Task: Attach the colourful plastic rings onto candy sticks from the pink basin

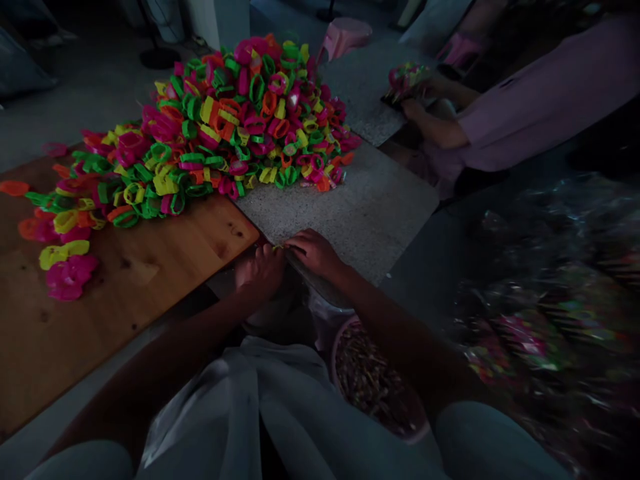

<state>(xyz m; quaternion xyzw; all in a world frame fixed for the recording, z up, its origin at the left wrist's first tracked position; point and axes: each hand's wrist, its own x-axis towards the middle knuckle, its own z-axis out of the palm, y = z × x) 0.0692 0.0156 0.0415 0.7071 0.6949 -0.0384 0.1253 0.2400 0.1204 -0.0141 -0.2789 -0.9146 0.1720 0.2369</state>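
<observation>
At the corner where the wooden board meets the grey tabletop, my left hand and my right hand are close together. Both have their fingers closed in a pinch. A small yellow-green piece shows between the fingertips, too small and dim to name, and both hands appear to grip it. Just beyond them rises a big heap of bright plastic pieces, many of them loop-shaped, in pink, green, yellow and orange.
The heap spreads over the wooden board and the grey speckled tabletop. Below my right forearm stands a pink basin of small slender pieces. Clear plastic bags lie at right. A co-worker's hands handle colourful pieces. A pink stool stands behind.
</observation>
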